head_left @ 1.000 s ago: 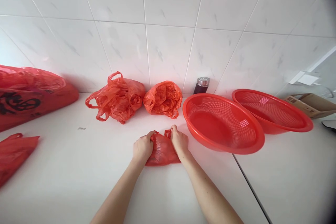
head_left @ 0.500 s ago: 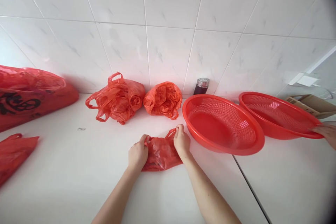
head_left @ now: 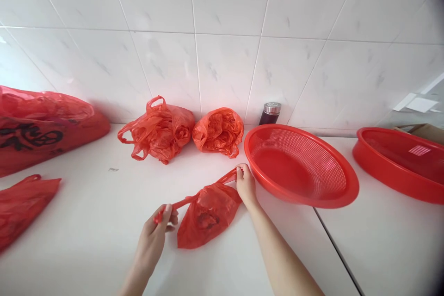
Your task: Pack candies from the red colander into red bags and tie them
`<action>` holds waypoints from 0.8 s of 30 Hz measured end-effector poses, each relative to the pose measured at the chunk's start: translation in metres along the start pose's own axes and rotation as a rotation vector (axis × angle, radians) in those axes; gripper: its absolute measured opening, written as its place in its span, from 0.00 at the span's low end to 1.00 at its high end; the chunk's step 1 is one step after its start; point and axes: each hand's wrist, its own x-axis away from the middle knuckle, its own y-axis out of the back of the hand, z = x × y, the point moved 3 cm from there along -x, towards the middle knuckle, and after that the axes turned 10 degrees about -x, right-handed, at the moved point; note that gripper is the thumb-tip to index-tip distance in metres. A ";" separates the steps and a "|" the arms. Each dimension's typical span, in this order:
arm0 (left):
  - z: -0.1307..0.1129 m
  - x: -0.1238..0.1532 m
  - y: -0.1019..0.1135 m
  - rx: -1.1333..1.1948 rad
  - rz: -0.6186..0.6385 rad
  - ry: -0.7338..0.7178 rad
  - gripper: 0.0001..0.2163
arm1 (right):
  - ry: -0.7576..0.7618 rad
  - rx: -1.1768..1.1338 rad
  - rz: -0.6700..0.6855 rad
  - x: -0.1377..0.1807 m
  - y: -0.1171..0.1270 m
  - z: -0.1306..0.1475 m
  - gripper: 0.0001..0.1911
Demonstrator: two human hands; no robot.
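Between my hands a red plastic bag (head_left: 211, 215) lies on the white table, its two handles stretched apart to either side. My left hand (head_left: 157, 226) is closed around one handle, drawn out toward the lower left. The other handle is pinched in my right hand (head_left: 246, 184), close to the rim of a red plastic colander (head_left: 298, 166). Something darker shows faintly through the bag's film; I cannot tell what it is.
Against the tiled wall stand two bundles of crumpled red bags (head_left: 157, 132) (head_left: 218, 132) and a dark bottle (head_left: 270, 113). A second red basin (head_left: 398, 171) is at right. A large red bag (head_left: 45, 134) and a flat red bag (head_left: 27, 206) lie at left.
My left hand has pulled its handle down and left, and the bag has tilted and stretched. The second basin has moved right; another person's hand on it is out of view.
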 end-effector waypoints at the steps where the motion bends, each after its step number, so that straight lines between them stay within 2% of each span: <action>1: -0.007 -0.001 0.003 0.025 -0.034 -0.003 0.22 | -0.001 -0.071 0.027 0.000 0.001 0.000 0.09; 2: -0.015 0.000 0.006 0.038 -0.094 -0.023 0.22 | -0.006 -0.142 0.056 0.001 0.001 0.001 0.10; 4: -0.036 0.005 0.011 -0.020 -0.315 -0.137 0.19 | -0.025 -0.276 0.115 0.004 -0.001 0.006 0.13; 6: -0.061 0.014 0.010 -0.211 -0.563 -0.373 0.17 | -0.045 -0.398 0.164 0.009 -0.004 0.013 0.14; 7: -0.072 0.017 0.004 -0.327 -0.619 -0.502 0.17 | -0.053 -0.455 0.187 0.011 -0.006 0.017 0.14; 8: -0.081 0.017 -0.006 -0.438 -0.599 -0.605 0.16 | -0.059 -0.508 0.208 0.014 -0.008 0.021 0.14; 9: -0.086 0.014 -0.018 -0.541 -0.502 -0.655 0.15 | -0.063 -0.558 0.227 0.015 -0.009 0.025 0.14; 10: -0.087 0.008 -0.030 -0.628 -0.360 -0.644 0.15 | -0.065 -0.604 0.241 0.017 -0.009 0.028 0.15; 12: -0.080 -0.007 -0.052 -0.736 -0.081 -0.501 0.13 | -0.066 -0.689 0.248 0.017 -0.007 0.032 0.15; 14: -0.070 -0.018 -0.065 -0.756 0.063 -0.373 0.07 | -0.067 -0.758 0.233 0.016 -0.004 0.032 0.15; 16: -0.064 -0.025 -0.068 -0.713 0.104 -0.331 0.02 | -0.079 -0.814 0.232 0.013 -0.001 0.031 0.17; 18: -0.062 -0.028 -0.064 -0.627 0.125 -0.294 0.01 | -0.097 -0.807 0.265 0.012 -0.002 0.029 0.21; 22: -0.065 -0.030 -0.048 -0.355 0.139 -0.193 0.03 | -0.104 -0.578 0.365 0.015 -0.009 0.028 0.33; 24: -0.068 -0.030 -0.043 -0.202 0.125 -0.149 0.06 | -0.164 -0.530 0.433 0.021 -0.016 0.028 0.38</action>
